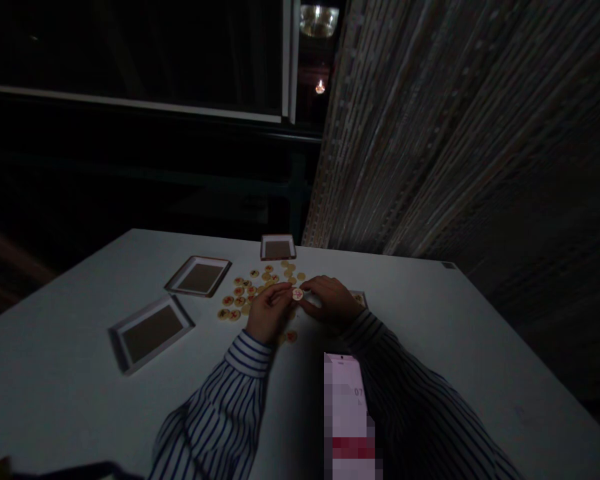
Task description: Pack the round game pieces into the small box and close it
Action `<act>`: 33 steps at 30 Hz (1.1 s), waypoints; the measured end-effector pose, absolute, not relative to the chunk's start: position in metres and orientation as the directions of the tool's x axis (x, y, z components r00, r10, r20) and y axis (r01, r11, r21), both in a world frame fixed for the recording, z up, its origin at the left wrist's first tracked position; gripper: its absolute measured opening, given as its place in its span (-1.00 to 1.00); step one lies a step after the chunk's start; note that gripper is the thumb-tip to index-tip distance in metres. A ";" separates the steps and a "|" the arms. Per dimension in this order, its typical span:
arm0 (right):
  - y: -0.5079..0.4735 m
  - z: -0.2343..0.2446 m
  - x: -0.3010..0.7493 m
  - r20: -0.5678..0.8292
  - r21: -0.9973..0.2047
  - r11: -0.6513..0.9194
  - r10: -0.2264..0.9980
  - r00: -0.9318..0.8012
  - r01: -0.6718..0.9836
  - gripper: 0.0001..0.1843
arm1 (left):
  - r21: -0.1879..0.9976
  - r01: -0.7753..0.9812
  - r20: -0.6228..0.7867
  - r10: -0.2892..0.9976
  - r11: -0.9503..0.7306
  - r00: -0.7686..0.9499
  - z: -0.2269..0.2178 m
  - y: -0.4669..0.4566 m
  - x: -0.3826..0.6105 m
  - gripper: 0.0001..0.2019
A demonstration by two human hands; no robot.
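Both my hands meet over a scatter of small round yellow discs point(245, 293) with red marks on a white table point(80, 373). My left hand point(267, 312) and my right hand point(330, 300) pinch one pale disc point(297, 294) between their fingertips, just above the table. Both arms wear striped sleeves. A few discs lie under and near my left wrist point(291, 336).
Three shallow framed trays lie on the table: a large one point(150, 332) at the left, one point(199, 276) behind it, a small one point(278, 247) at the far edge. A fourth tray point(360, 298) peeks from behind my right hand. A curtain point(455, 133) hangs at right. The room is dark.
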State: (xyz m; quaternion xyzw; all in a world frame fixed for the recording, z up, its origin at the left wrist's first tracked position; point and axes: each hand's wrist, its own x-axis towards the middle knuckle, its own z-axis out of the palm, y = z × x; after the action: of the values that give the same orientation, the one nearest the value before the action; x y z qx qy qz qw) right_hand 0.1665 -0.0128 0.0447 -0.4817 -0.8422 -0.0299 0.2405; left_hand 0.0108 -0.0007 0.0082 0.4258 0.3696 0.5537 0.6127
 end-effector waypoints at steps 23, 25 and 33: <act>-0.018 0.048 0.199 0.516 -0.363 0.543 0.794 -0.322 0.757 -0.78 | 0.984 -0.147 0.134 0.968 -0.104 0.210 0.037 0.003 0.035 -0.68; -0.018 0.049 0.202 0.514 -0.374 0.544 0.795 -0.320 0.751 -0.77 | 0.986 -0.136 0.121 0.968 -0.093 0.220 0.037 0.005 0.038 -0.68; -0.019 0.058 0.221 0.493 -0.394 0.557 0.800 -0.343 0.731 -0.74 | 0.984 -0.140 0.151 0.942 -0.113 0.299 0.041 0.010 0.050 -0.69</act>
State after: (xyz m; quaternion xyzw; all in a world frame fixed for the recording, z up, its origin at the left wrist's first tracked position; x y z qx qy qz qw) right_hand 0.2206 -0.0190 0.0583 -0.4680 -0.8179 0.0517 0.3308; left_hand 0.0500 0.0104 0.0410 0.5728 0.3500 0.4777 0.5667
